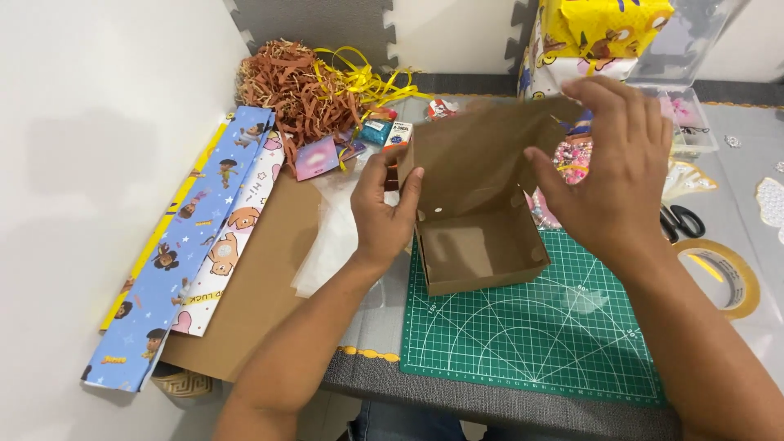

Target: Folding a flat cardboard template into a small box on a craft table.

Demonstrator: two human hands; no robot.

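We have a small brown cardboard box standing on the far left corner of the green cutting mat, its lid flap raised and tilted away from us so the empty inside shows. Our left hand is closed on the left edge of the box, thumb pressed on the inner face near the hinge and fingers wrapped behind the wall. Our right hand is spread open against the right side of the raised lid, the thumb touching the flap's edge and the other fingers arched over the top corner; it steadies the flap and does not clamp it. We judge the box to be very light, thin folded card: stiff enough along its creases to keep shape, but easy to dent or bow if squeezed mid-panel, and dry enough not to slip. The best holds look to be the folded edges and corners, where the card is doubled, and not the flat lid. Left of the box lie a clear plastic bag, a brown card sheet and rolls of patterned wrapping paper; far left sits a heap of brown shredded paper with yellow ribbon. To the right we see black scissors and a roll of tape, and at the far edge a wrapped gift.
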